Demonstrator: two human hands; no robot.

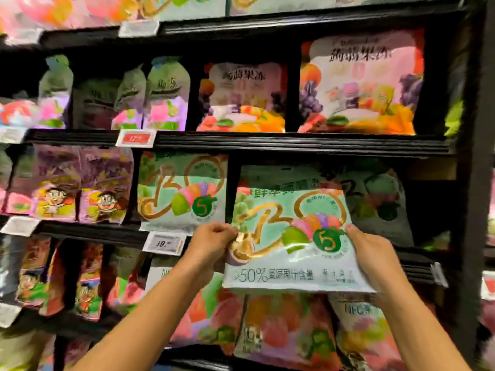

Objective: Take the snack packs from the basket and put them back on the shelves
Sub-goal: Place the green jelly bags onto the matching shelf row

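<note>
A large pale green snack pack (289,239) with a gold "30" and fruit pictures is held up in front of the middle shelf (91,231). My left hand (211,239) grips its left edge. My right hand (375,253) grips its right edge and lower corner. The pack tilts slightly, its top leaning into the shelf bay, where a matching pack (375,199) stands behind it. Another matching pack (182,188) stands in the bay to the left. The basket is out of view.
Black shelves hold rows of colourful snack bags above, below and to the left. Price tags (164,242) hang on the shelf edges. A black upright post (474,183) closes the shelving on the right.
</note>
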